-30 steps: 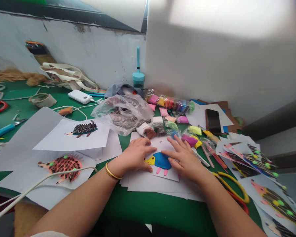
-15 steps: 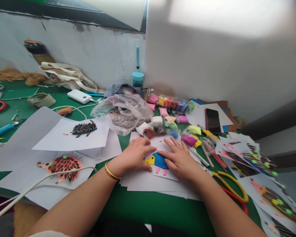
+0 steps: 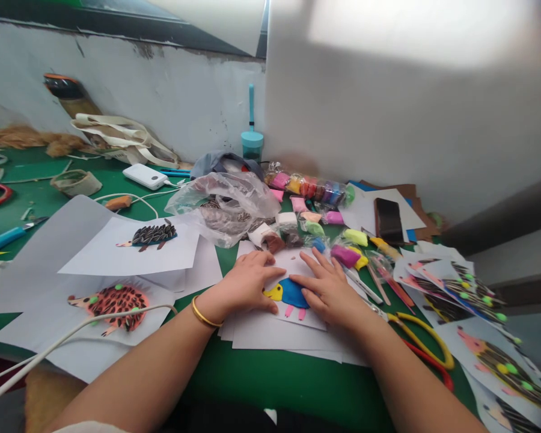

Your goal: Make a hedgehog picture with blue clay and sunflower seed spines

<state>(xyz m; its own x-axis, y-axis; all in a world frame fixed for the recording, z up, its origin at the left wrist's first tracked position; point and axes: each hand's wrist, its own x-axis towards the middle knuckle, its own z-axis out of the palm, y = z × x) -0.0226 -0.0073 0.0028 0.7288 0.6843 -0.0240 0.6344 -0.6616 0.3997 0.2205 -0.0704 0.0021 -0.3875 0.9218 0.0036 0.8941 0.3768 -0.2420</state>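
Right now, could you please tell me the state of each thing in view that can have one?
Left hand, spread, on the paper.
Right hand, spread, over part of the clay figure.
Clay figure, flat, its visible blue body seedless.
Phone, screen dark.
Power bank, cable plugged in.
Plastic bag, crumpled.
Cyan cup, upright, lid on.

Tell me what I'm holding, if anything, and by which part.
Nothing looks gripped: the left hand lies by the yellow head, the right hand partly over the blue body.
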